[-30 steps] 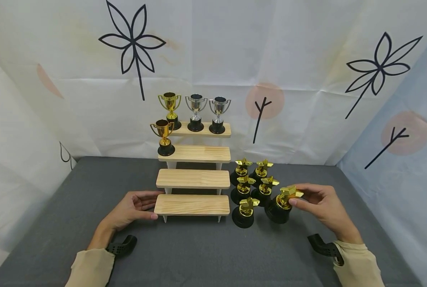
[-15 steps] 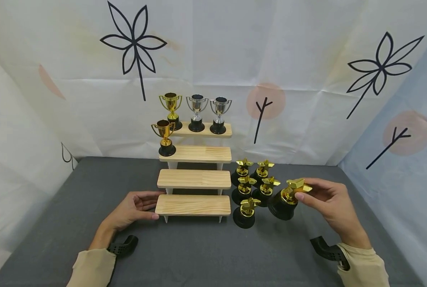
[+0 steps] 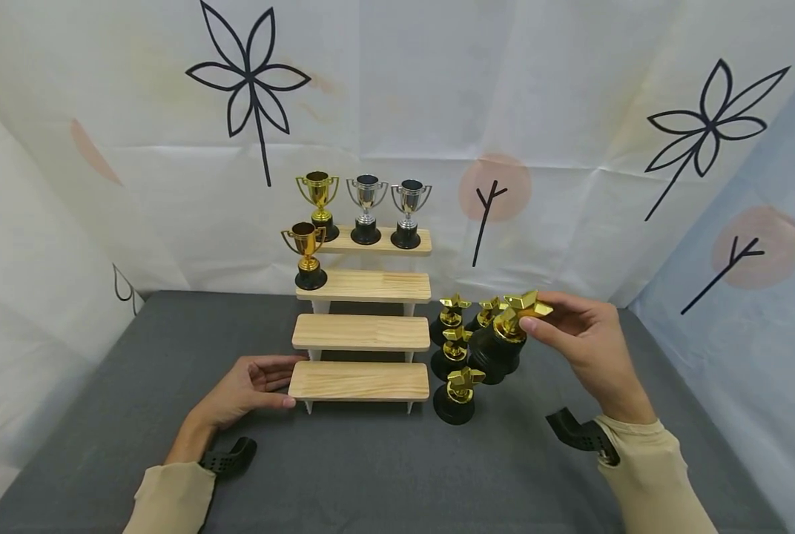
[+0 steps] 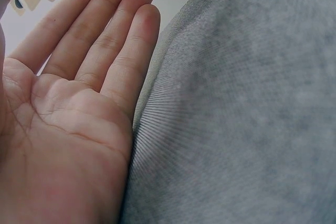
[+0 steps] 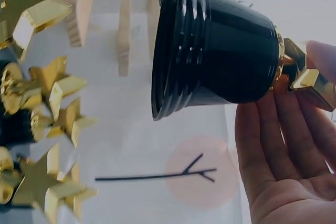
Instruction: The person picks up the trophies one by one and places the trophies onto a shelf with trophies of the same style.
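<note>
Grey table (image 3: 384, 467) beneath both hands (image 3: 247, 389), star trophy (image 3: 499, 343) tilted in the right (image 3: 587, 341).

Behind the dark grey, cloth-covered worktop (image 3: 371, 475) hangs a creased white fabric backdrop (image 3: 424, 81), printed with black-outlined leafy sprigs (image 3: 248, 77) and pale pink discs (image 3: 514, 185). A thin black looped cord (image 3: 132, 293) hangs near the worktop's far-left corner.

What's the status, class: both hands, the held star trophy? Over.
Right hand holds star trophy aloft, tilted. Left hand at left end of bottom shelf. Other star trophies between held one and shelf.
</note>
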Demonstrator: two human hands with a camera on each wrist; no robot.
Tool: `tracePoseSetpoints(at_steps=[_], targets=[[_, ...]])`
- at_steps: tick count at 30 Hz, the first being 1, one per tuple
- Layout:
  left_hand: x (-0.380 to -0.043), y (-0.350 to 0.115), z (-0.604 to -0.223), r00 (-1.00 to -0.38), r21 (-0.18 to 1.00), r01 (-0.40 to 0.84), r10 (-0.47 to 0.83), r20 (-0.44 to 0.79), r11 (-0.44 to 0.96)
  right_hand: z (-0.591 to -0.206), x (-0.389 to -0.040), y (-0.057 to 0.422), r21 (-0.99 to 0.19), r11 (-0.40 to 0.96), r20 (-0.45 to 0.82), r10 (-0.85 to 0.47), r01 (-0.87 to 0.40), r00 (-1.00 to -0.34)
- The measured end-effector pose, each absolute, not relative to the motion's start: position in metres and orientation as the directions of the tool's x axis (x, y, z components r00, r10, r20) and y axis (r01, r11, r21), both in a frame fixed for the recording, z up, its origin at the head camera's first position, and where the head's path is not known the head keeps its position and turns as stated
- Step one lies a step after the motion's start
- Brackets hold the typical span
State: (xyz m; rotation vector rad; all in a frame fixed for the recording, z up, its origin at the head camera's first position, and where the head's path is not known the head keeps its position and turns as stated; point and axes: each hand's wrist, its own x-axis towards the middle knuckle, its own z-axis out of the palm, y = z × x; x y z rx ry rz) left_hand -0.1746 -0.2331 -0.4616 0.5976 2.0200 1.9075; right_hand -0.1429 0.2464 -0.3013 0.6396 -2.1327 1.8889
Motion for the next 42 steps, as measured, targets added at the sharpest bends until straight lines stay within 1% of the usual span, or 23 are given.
tracePoseSetpoints(at_steps=[4, 10, 16, 24, 33, 42], targets=[[-0.175, -0.233, -0.461, -0.872, 0.995, 0.089, 0.486, 0.060, 0.036, -0.296, -0.154, 0.232, -0.880, 0.053, 0.452, -0.210, -0.472, -0.867], [-0.175, -0.235, -0.463, -0.875, 0.995, 0.089, 0.481, 0.058, 0.043, -0.287, -0.171, 0.207, -0.879, 0.062, 0.444, -0.256, -0.473, -0.859], [-0.174, -0.236, -0.463, -0.874, 0.994, 0.097, 0.481, 0.065, 0.043, -0.282, -0.187, 0.182, -0.887, 0.110, 0.402, -0.293, -0.448, -0.868], [-0.175, -0.234, -0.462, -0.869, 0.996, 0.080, 0.491, 0.053, 0.034, -0.278, -0.204, 0.156, -0.877, 0.177, 0.365, -0.356, -0.446, -0.860], [-0.176, -0.233, -0.462, -0.868, 0.996, 0.089, 0.493, 0.065, 0.026, -0.275, -0.225, 0.135, -0.867, 0.201, 0.366, -0.363, -0.455, -0.857], [-0.175, -0.233, -0.460, -0.864, 0.995, 0.097, 0.498, 0.074, 0.021, -0.279, -0.243, 0.110, -0.881, 0.173, 0.351, -0.385, -0.441, -0.854]])
